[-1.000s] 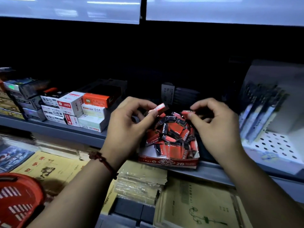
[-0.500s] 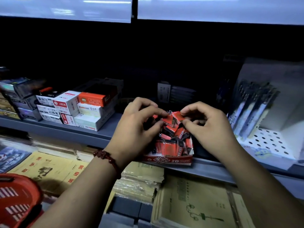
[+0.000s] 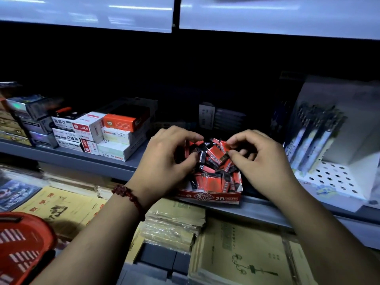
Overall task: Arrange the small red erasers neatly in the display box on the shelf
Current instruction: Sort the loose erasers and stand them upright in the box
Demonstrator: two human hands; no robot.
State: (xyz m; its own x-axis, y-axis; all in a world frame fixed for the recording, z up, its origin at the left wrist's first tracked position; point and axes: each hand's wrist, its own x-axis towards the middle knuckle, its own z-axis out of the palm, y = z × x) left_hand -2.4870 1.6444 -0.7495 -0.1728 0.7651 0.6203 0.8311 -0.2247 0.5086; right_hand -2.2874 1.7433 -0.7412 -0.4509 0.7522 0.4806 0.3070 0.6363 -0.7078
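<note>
Erasers [image 3: 213, 159] lie in a loose heap in the display box [image 3: 207, 197], which sits at the near edge of the shelf [image 3: 115, 164], between stacked cardboard boxes [image 3: 115, 136] on the left and a white pen rack [image 3: 314, 136] on the right. They are small flat blocks in glossy red and black wrappers. The ones at the near wall of the box stand upright in a rough row, while those above and behind them are tipped at all angles and mounded higher than the box's rim. Each one is probably very light and firm with a slight give, and the shiny wrappers look a little slick, so a single piece is best taken by its two long edges between thumb and forefinger, not by its flat faces. Because the mound is loose, tugging a piece from low down could send others sliding over the low near wall, so it seems safer to work from the top. The left grip [image 3: 164, 161] is curled over the left side of the heap, thumb below and fingers above, and appears clenched round a few erasers there. The right grip [image 3: 261, 161] is bent at the right side of the top, its forefinger and thumb seemingly pinching one red piece. Most of the heap is not yet sorted.
</note>
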